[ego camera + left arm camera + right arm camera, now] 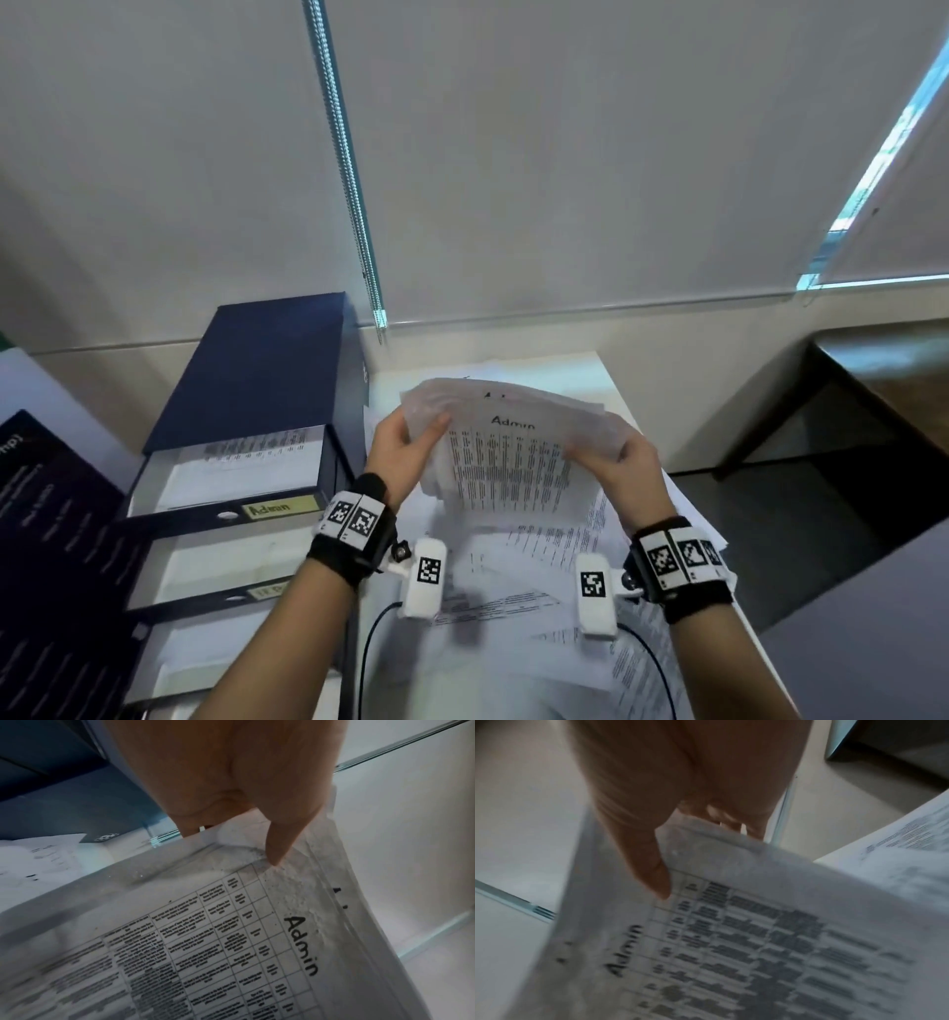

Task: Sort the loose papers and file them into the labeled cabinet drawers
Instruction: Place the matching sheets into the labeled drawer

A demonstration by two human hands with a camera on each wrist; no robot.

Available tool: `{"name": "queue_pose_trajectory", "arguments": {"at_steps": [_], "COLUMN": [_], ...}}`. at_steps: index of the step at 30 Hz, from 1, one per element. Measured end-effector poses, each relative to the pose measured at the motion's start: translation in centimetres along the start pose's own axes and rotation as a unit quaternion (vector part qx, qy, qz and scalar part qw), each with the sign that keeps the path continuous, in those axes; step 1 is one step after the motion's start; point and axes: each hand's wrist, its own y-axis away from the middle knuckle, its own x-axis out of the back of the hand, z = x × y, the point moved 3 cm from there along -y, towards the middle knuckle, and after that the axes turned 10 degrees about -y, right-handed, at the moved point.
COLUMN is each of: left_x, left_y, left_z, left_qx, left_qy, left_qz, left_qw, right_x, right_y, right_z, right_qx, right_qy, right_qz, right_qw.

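Head view: the left hand [403,452] and the right hand [619,455] together hold a sheaf of printed sheets [506,462] raised above the white table [590,367]. The top sheet bears the handwritten heading "Admin" over a printed grid. The left hand's thumb lies on the sheaf's upper left corner, fingers behind; the right hand grasps the upper right corner likewise. The sheaf stands just right of the dark blue drawer cabinet [267,370]. The cabinet's top drawer [231,483] is pulled out, carries a yellow label reading "Admin" [277,508], and holds printed paper. Two further drawers below it are also pulled out; the second drawer's label is only partly legible. Loose printed papers [554,575] lie scattered on the table beneath the raised sheaf, right of the cabinet. Each wrist wears a black band with square markers.

Left wrist view: the left hand [231,787] pinches the sheaf [231,943], thumb tip pressed on the top sheet beside the grid's corner. "Admin" reads clearly. The cabinet [64,787] sits behind the hand.

Right wrist view: blurred. The right hand [693,791] grips the sheaf [757,943], thumb on top, fingers curled beneath. Another printed sheet [898,858] shows beyond the sheaf.
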Motion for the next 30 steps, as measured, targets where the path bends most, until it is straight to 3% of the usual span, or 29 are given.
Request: {"name": "queue_pose_trajectory", "arguments": {"at_steps": [6,8,11,14,16,18,21,24,26,30], "left_x": [-2.4,-2.8,-2.6,-2.4,-2.4,-2.3,-2.4,-2.2,-1.7,2.1], "left_y": [1.1,1.2,0.7,-0.2,-0.6,-1.1,-1.6,-0.9,0.0,0.9], "left_z": [-4.8,-6.0,-6.5,-5.1,-3.7,-2.3,-2.1,-4.4,-5.2,-1.3], "left_qx": [0.071,0.101,0.123,0.112,0.086,0.049,0.049,0.098,0.126,0.050], "left_qy": [0.004,-0.058,-0.066,-0.028,0.004,0.013,0.006,-0.152,-0.185,-0.104], "left_qz": [-0.085,-0.075,-0.057,-0.066,-0.083,-0.087,-0.109,-0.142,-0.121,-0.051], "left_qw": [0.994,0.990,0.989,0.991,0.993,0.995,0.993,0.973,0.967,0.992], "right_x": [0.8,0.4,0.0,-0.5,-1.0,-1.1,0.1,0.2,-0.9,-3.9], "right_y": [-0.5,-0.6,-1.4,-2.0,-1.7,-1.7,-2.2,-1.6,-1.2,-0.6], "right_z": [9.9,10.9,10.3,8.2,6.3,5.7,8.1,10.2,9.7,6.0], "right_qx": [-0.169,-0.153,-0.125,-0.104,-0.073,-0.052,-0.103,-0.146,-0.105,-0.044], "right_qy": [0.115,0.141,0.152,0.091,0.021,0.018,0.091,0.192,0.207,0.113], "right_qz": [0.010,-0.001,0.010,0.035,0.019,0.001,0.013,0.017,-0.020,-0.051], "right_qw": [0.979,0.978,0.980,0.990,0.997,0.999,0.990,0.970,0.972,0.991]}}
